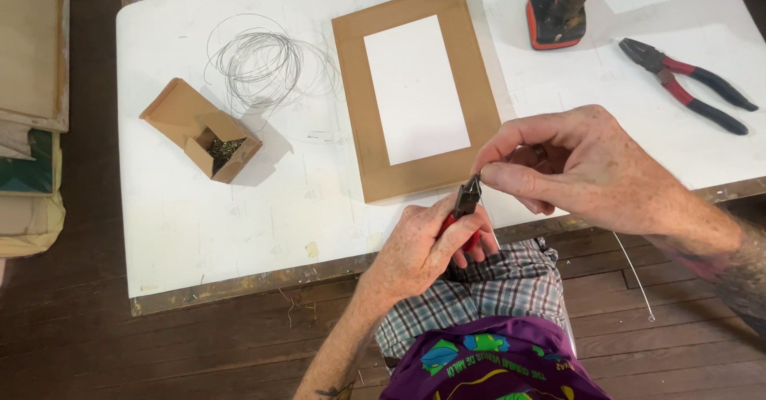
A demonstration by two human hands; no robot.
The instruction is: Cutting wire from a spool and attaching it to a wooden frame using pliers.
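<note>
The left hand (427, 248) is closed around the red handles of a small pair of pliers (465, 200), whose dark tip points up and away from the body. The right hand (582, 164) is just above and to the right of it, with thumb and forefinger pinched together right at the plier tip. They seem to be nipping a thin wire (634, 272), though the piece at the tip is too fine to make out. A length of that wire trails down to the right, below the right wrist and over the dark wooden floor (120, 352). Both hands are at the near edge of a white table (207, 224), above the person's checked shorts (511, 288).

On the table just beyond the hands lies a brown frame (355, 104) with a white rectangle in its middle, flat and slightly tilted. To its left is a loose coil of thin wire (263, 65), and near that an open cardboard box (199, 128) holding small dark bits. At the far right lies a larger pair of pliers (690, 85) with red and black handles, well apart from the hands. Beside it, at the far edge, stands a power tool (558, 13) on a red and black base. Stacked boards (32, 89) lie off the table at the left
</note>
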